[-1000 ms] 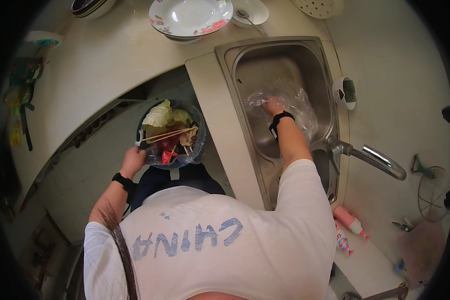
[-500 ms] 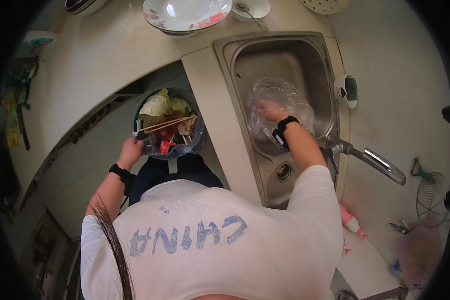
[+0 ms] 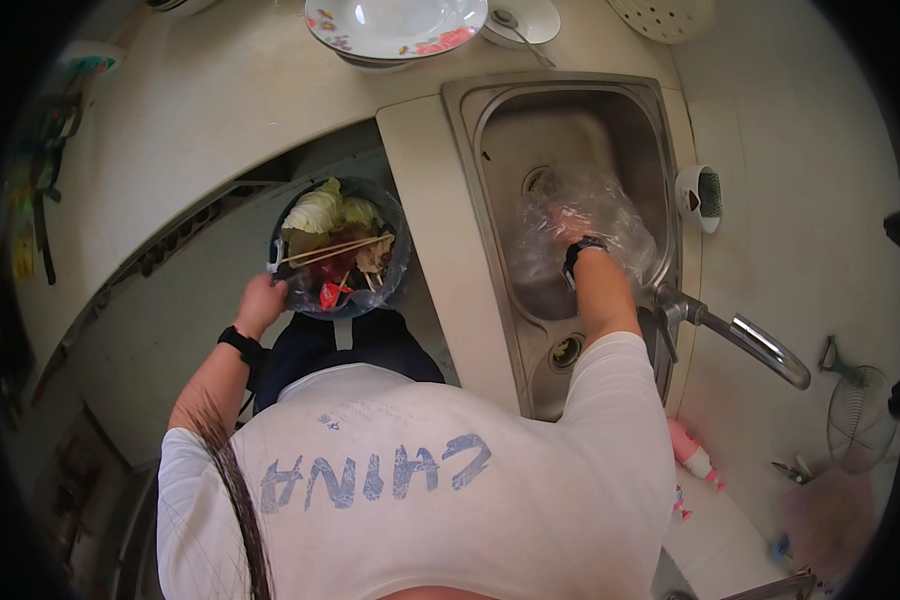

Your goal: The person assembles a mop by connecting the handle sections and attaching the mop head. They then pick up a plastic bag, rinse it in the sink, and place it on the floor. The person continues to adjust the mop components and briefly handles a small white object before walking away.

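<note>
My left hand (image 3: 264, 300) is closed on the rim of a round trash bin (image 3: 402, 225) lined with a clear plastic bag. Inside the bin are pale cabbage leaves (image 3: 318, 210), a pair of wooden chopsticks (image 3: 342, 249), a red wrapper (image 3: 330, 294) and dark food scraps. Over the steel sink (image 3: 530, 120), my right hand (image 3: 572, 228) has hold of a crumpled clear plastic bag (image 3: 620, 225). The film covers its fingers in part, so their exact grip is hard to see.
A chrome faucet (image 3: 740, 340) reaches over the sink's right edge. Flowered plates (image 3: 395, 28) and a white bowl with a spoon (image 3: 530, 20) stand on the counter behind. A brush in a white holder (image 3: 703, 198) is on the right wall, near a wire strainer (image 3: 858, 420).
My right hand and the plastic bag have shifted right within the sink, uncovering a drain at its far left. My left hand stays on the trash bin.
</note>
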Motion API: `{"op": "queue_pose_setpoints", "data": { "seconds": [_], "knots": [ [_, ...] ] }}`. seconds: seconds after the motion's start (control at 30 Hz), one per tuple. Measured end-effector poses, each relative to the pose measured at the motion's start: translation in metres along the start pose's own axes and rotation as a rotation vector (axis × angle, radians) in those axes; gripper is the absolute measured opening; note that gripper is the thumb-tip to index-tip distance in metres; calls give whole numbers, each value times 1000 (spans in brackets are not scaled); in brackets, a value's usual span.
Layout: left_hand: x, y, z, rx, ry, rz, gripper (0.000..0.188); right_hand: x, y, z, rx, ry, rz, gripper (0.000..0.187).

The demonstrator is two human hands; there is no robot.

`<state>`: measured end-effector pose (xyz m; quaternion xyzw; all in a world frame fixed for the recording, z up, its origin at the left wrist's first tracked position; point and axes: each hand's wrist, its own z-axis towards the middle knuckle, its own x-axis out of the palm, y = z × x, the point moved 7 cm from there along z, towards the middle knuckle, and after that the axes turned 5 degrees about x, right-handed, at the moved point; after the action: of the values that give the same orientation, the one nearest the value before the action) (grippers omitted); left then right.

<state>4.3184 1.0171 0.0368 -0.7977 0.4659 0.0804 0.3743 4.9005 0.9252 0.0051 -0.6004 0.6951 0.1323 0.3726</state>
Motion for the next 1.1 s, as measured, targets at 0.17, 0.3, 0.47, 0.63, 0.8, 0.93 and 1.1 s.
{"op": "queue_pose_setpoints", "data": {
  "seconds": [0.17, 0.3, 0.47, 0.63, 0.8, 0.93, 1.1],
  "knots": [
    [-1, 4, 0, -2, -7, -51, 27, -24, 11, 1, -19, -80, 86, 30],
    [0, 5, 2, 5, 28, -52, 26, -39, 7, -11, 6, -127, 55, 29],
    [3, 13, 4, 15, 26, -84, 26, -75, 2, -46, 53, -315, 161, 24],
    [-1, 18, 12, 52, -3, -16, 30, -126, -4, -112, 78, -479, 265, 17],
    [-11, 8, 16, 198, 32, 58, 32, -169, 24, -239, -64, -896, 593, 29],
    [-12, 6, 17, 291, 174, -51, 28, -168, 79, -306, -165, -941, 932, 26],
    [-17, -1, 24, 558, 207, 105, 27, -146, 183, -329, -119, -1158, 703, 20]
  ]
}}
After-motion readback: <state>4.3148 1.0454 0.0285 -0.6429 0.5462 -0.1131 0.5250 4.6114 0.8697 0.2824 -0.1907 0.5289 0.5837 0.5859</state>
